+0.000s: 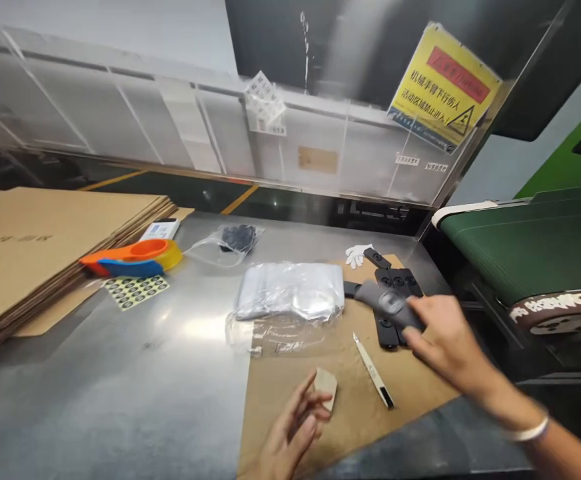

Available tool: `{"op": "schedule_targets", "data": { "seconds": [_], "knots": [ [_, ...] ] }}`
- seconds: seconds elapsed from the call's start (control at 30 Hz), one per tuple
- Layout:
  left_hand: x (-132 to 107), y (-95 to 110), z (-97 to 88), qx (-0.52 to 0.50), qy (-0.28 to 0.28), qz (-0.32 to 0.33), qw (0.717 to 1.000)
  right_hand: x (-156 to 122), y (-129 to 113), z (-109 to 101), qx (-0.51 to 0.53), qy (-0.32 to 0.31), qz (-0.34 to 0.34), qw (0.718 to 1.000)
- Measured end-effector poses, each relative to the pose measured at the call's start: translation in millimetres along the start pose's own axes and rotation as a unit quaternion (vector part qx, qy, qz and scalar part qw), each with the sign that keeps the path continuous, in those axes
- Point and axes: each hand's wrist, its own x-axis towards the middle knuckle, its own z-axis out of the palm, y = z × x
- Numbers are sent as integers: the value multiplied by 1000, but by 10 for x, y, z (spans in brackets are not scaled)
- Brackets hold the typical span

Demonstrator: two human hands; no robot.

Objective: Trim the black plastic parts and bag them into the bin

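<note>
My right hand is closed round a flat black plastic part, lifted just above a small pile of similar black parts on a brown cardboard sheet. My left hand hovers over the near end of that sheet, with its fingertips pinching a small beige pad. A thin utility knife lies on the cardboard between my hands. A stack of clear plastic bags rests to the left of the black parts.
Flattened cartons are stacked at the left of the steel table, with an orange-and-blue tape dispenser and a sticker sheet beside them. A bag of dark parts, a white glove and a green conveyor lie beyond.
</note>
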Motion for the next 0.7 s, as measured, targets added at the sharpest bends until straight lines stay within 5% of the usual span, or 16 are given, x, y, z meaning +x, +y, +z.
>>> {"op": "schedule_targets", "data": {
  "seconds": [0.07, 0.13, 0.2, 0.27, 0.37, 0.47, 0.57, 0.7],
  "knots": [
    [45, 124, 104, -151, 32, -6, 988, -353, -693, 276, 112, 23, -168, 979],
    [44, 241, 128, -255, 117, -31, 959, -552, -1178, 484, 205, 14, -262, 943],
    [16, 307, 45, -283, 205, -46, 936, -589, -1418, 666, 272, -32, -242, 931],
    [-26, 306, -115, -242, 243, -20, 939, -540, -1472, 872, 251, -60, -156, 953],
    [-118, 224, -379, -112, 187, 68, 973, -482, -1426, 1247, 171, -67, -64, 981],
    [-226, 144, -570, 15, 81, 128, 988, -499, -1397, 1507, 193, -81, -62, 976],
    [-300, 123, -672, 113, 34, 167, 979, -538, -1427, 1390, 241, -84, -81, 963],
    [-316, 130, -710, 234, 19, 208, 950, -613, -1652, 772, 386, -44, -114, 914]
  ]
}}
